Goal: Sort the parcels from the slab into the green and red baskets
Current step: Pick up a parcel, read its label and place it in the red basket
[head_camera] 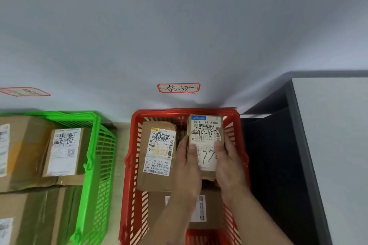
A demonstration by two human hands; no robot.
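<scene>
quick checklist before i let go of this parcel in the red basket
1. Right basket: the held parcel bears the same handwritten characters as the wall label above the red basket: ok.
2. Position: parcel is inside the basket rim, at the far right: ok.
3. Grip: left hand and right hand hold its two sides: ok.
4. Support underneath: whether the parcel already rests on something: cannot tell.
5. Neighbour: the parcel beside it lies clear to the left: ok.
6. Lower parcel under the wrists, mostly hidden: cannot tell.
</scene>
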